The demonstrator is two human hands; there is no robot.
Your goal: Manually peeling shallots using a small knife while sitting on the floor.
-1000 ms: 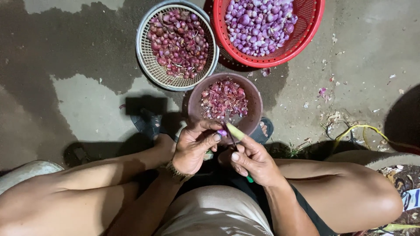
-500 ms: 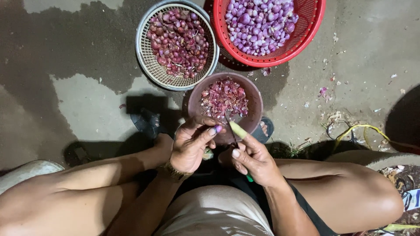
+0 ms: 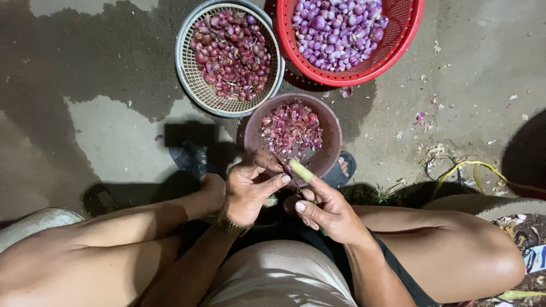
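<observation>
The person sits low over a grey concrete floor point(image 3: 102, 131) that has dark wet patches, with both bare knees spread wide. The left hand point(image 3: 247, 190) is curled closed around a small purple shallot point(image 3: 288, 169); only a small part of the shallot shows between the thumb and the fingers, so its exact shape cannot be told. A gold-coloured watch band point(image 3: 230, 224) sits on the left wrist. The right hand point(image 3: 327, 210) is closed on a small knife with a pale yellow-green handle point(image 3: 301, 170), and the upper end of this knife touches the shallot. The blade itself is too small to see clearly.

Both hands are just above the near rim of a round brown plastic bowl point(image 3: 333, 128), which is filled partly with reddish-purple shallot skins point(image 3: 290, 128). Beyond it on the left stands a round grey woven basket point(image 3: 190, 85) with dark red unpeeled shallots point(image 3: 230, 54) inside. On the right of this basket, and touching it at the rim, is a red plastic mesh basket point(image 3: 398, 48) holding light purple peeled shallots point(image 3: 335, 25). Small pieces of skin point(image 3: 421, 118) lie scattered on the floor to the right of the bowl. A dark sandal point(image 3: 190, 159) is under the left foot, near the bowl.
</observation>
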